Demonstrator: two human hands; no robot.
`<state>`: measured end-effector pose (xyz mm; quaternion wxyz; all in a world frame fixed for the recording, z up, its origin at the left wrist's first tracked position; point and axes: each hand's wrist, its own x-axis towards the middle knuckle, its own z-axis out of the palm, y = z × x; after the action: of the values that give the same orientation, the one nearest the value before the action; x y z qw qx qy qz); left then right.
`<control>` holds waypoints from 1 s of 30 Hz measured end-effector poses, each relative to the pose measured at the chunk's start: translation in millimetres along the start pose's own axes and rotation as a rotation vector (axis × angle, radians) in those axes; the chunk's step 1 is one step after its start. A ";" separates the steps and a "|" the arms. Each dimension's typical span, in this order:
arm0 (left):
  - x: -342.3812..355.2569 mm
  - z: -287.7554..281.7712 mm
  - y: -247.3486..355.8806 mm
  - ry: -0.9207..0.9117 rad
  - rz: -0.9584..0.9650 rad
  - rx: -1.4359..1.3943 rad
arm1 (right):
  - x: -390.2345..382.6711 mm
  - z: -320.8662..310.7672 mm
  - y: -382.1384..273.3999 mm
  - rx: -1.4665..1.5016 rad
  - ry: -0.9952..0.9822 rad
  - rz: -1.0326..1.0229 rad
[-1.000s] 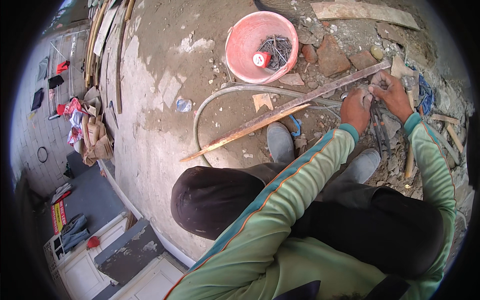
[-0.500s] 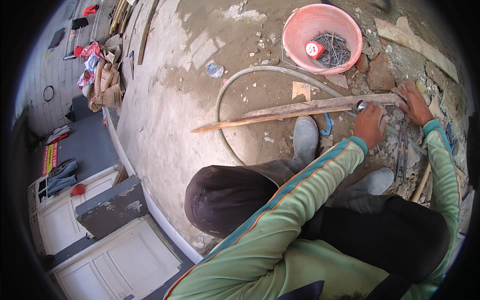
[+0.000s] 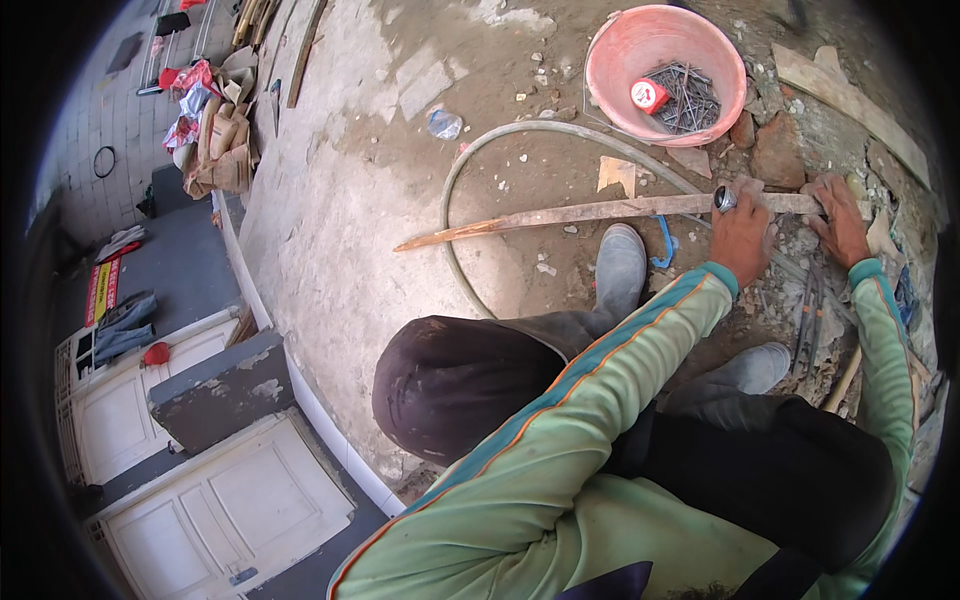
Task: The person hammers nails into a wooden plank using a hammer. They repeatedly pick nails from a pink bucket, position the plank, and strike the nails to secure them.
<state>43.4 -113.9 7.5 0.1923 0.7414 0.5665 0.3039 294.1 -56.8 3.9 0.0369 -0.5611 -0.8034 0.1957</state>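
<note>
My left hand (image 3: 745, 240) is closed over a long, weathered wooden batten (image 3: 560, 216) with a split, pale end at the left. A small silver and dark round object (image 3: 725, 199), too small to identify, sits at its fingertips. My right hand (image 3: 838, 222) grips the batten near its right end, fingers bent over it. Long dark tools with orange marks (image 3: 808, 310), probably pliers or cutters, lie below my hands among rubble. A blue plastic piece (image 3: 665, 240) lies under the batten beside my left boot (image 3: 620, 265).
A pink bucket (image 3: 610, 55) holds many nails and a red-and-white item. A hose (image 3: 455, 170) loops beneath the batten. Broken bricks (image 3: 778, 150), a board (image 3: 840, 105), piled bags (image 3: 215, 140) and white doors (image 3: 230, 500) surround the concrete ground (image 3: 320, 200).
My hands have moved from being pinched together at the batten's right end to gripping along it. The batten has swung flatter, nearer horizontal. The view has shifted, moving the bucket rightward in the picture.
</note>
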 end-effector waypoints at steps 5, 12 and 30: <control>2.1 8.2 -7.8 -0.191 -0.078 -0.052 | 7.2 -19.5 3.4 0.029 -0.105 -0.026; 15.8 13.4 -16.8 -0.196 -0.051 -0.084 | 2.0 -13.8 18.8 0.056 0.128 -0.049; 59.5 5.4 -40.4 -0.561 -0.133 0.387 | -189.3 12.0 -16.1 0.021 0.839 0.736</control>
<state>28.2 -45.1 -8.0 0.2160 0.7803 0.5857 -0.0380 346.0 -238.2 28.9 0.2885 -0.8339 -0.4690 -0.0365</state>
